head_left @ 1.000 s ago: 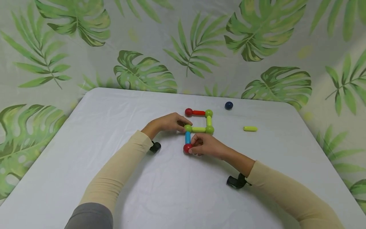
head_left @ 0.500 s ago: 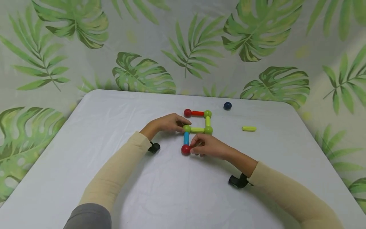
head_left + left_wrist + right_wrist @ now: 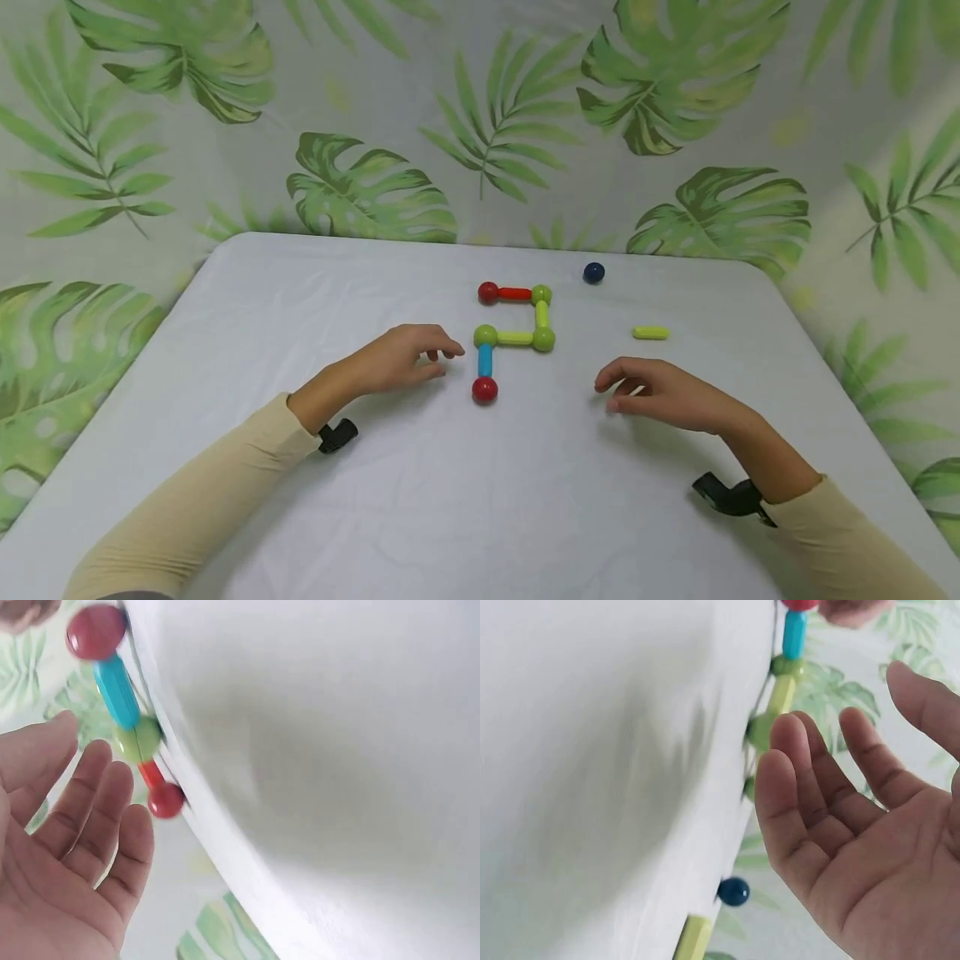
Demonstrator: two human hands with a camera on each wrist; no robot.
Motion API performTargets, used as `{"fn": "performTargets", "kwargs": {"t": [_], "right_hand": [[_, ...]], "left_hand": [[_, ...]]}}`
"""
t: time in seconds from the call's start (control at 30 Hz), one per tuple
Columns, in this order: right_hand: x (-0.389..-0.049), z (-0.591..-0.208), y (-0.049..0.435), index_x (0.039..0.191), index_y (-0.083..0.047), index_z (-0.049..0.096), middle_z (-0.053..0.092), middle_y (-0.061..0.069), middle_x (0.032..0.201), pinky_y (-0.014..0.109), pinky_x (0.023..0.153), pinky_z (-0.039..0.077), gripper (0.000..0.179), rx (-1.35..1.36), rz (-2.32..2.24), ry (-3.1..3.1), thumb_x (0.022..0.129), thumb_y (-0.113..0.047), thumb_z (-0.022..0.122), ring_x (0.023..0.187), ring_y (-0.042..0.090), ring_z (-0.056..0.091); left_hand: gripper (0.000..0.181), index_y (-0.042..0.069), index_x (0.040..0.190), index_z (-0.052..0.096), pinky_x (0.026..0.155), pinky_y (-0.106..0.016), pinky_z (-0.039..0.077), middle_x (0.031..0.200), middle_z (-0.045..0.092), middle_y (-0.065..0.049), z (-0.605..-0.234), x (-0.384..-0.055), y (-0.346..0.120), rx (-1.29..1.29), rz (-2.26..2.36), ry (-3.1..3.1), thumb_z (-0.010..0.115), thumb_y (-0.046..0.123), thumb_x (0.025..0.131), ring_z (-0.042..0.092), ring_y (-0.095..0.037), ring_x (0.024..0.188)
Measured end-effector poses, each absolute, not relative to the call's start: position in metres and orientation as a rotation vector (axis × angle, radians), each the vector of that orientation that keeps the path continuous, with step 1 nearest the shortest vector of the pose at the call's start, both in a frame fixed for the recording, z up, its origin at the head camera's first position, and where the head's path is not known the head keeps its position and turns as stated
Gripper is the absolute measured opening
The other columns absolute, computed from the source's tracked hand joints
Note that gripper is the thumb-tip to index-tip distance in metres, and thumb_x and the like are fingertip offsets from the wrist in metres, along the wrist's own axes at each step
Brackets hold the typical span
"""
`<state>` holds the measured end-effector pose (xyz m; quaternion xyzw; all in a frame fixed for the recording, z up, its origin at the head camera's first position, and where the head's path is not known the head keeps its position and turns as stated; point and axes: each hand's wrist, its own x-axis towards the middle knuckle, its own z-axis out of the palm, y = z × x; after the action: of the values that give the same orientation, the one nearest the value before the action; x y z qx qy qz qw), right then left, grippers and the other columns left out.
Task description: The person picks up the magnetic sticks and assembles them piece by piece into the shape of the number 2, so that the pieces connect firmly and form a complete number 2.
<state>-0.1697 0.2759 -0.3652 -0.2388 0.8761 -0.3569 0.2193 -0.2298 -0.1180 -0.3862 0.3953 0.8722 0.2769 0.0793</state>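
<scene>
A chain of coloured rods and balls lies at mid-table in the head view. At its near end a red ball (image 3: 484, 390) joins a blue rod (image 3: 485, 361), which leads up to a green ball (image 3: 486, 336). From there a yellow-green rod (image 3: 514, 338), more green balls and a red rod (image 3: 514, 294) run to a second red ball (image 3: 488, 292). My left hand (image 3: 405, 357) hovers just left of the chain, fingers relaxed and holding nothing. Well to the chain's right is my right hand (image 3: 667, 393), loosely curved, its palm bare in the right wrist view.
A loose yellow-green rod (image 3: 650, 332) lies beyond my right hand. Farther back, a dark blue ball (image 3: 594, 272) sits near the far edge of the white-covered table (image 3: 450, 517). Leaf-patterned cloth (image 3: 375, 187) hangs behind the table.
Both hands have let go of the chain. My left hand has drawn back to the left and nearer, my right hand away to the right. The chain keeps its shape.
</scene>
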Motion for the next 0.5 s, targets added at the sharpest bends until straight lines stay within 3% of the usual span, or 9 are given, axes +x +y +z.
{"fn": "performTargets", "kwargs": {"t": [0.5], "right_hand": [[-0.178, -0.357, 0.306, 0.119, -0.009, 0.065, 0.067, 0.008, 0.119, 0.019, 0.085, 0.053, 0.024, -0.656, -0.898, 2.730, 0.098, -0.019, 0.063, 0.098, -0.005, 0.061]], "left_hand": [[0.026, 0.021, 0.116, 0.073, 0.083, -0.026, 0.050, 0.108, 0.068, 0.002, -0.396, -0.213, -0.085, 1.201, 0.721, 2.655, 0.070, 0.018, 0.090, 0.062, -0.014, 0.093]]}}
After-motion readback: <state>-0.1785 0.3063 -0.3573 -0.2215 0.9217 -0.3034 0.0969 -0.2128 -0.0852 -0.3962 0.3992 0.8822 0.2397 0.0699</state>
